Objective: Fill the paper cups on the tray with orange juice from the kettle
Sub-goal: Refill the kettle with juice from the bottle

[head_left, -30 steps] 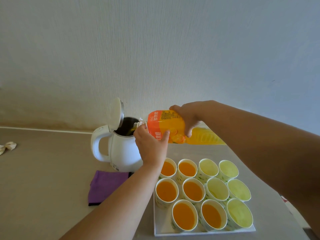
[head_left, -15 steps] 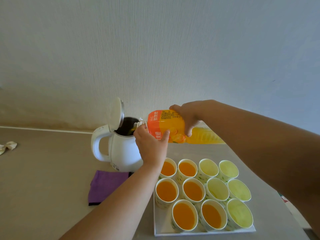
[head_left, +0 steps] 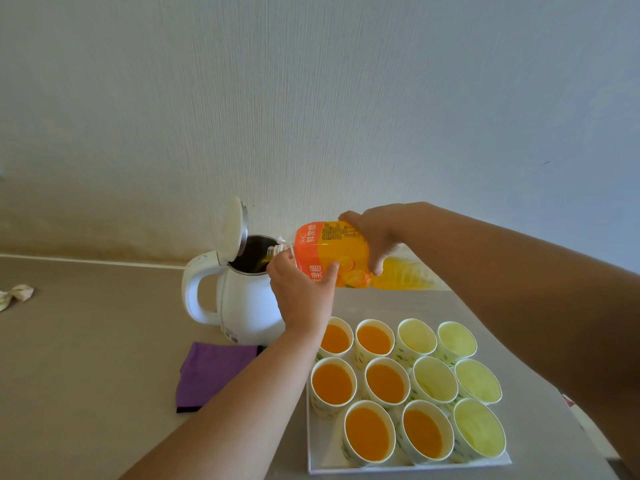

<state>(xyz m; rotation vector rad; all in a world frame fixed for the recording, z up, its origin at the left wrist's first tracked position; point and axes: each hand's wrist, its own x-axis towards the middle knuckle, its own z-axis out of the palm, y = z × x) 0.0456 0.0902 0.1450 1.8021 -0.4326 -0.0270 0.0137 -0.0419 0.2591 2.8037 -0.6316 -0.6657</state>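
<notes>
A white kettle [head_left: 242, 306] stands at the back of the table with its lid [head_left: 231, 229] flipped up. An orange juice bottle [head_left: 332, 251] lies tipped sideways, its neck over the kettle's mouth. My left hand [head_left: 301, 292] grips the bottle near its neck from below. My right hand [head_left: 374, 237] holds the bottle's body from above. A white tray [head_left: 320, 448] in front carries several paper cups; the left ones [head_left: 334, 382] hold orange juice, the right ones [head_left: 434, 379] look empty.
A folded purple cloth [head_left: 211, 372] lies in front of the kettle, left of the tray. A crumpled wrapper [head_left: 15, 296] sits at the far left edge. A textured wall rises right behind the kettle.
</notes>
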